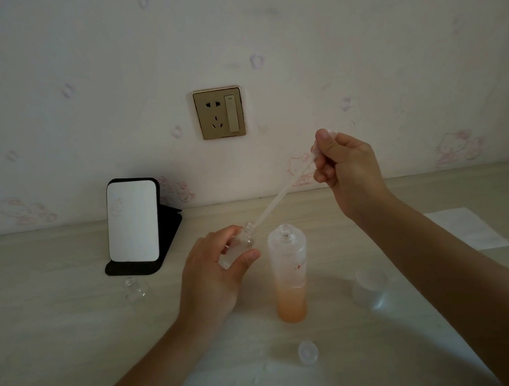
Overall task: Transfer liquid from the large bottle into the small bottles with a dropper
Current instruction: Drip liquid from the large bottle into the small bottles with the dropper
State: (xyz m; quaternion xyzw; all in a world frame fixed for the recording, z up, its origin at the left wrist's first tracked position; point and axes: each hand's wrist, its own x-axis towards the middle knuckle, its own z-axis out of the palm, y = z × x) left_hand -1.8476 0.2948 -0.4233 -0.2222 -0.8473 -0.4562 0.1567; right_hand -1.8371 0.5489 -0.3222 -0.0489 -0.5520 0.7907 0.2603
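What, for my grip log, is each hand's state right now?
Left hand: grips a tilted small bottle.
Right hand: pinches the dropper by its top end, tip at the small bottle's mouth.

Centre frame: left hand point(211, 274) holds a small clear bottle point(240, 245), tilted, neck toward upper right. Right hand point(345, 166), upper right of centre, pinches the bulb of a clear dropper point(274, 200); the dropper slants down-left, tip at the small bottle's mouth. Large frosted bottle point(290, 271) stands upright and uncapped just right of the left hand, orange liquid in its lower part. Second small bottle point(135, 287) at left on the table point(56, 326), in front of a mirror point(132, 221) on a black stand. Frosted cap point(370, 287) right, small cap point(307, 351) lower centre, paper sheet point(469, 228) far right. Wall socket point(218, 112) above centre.
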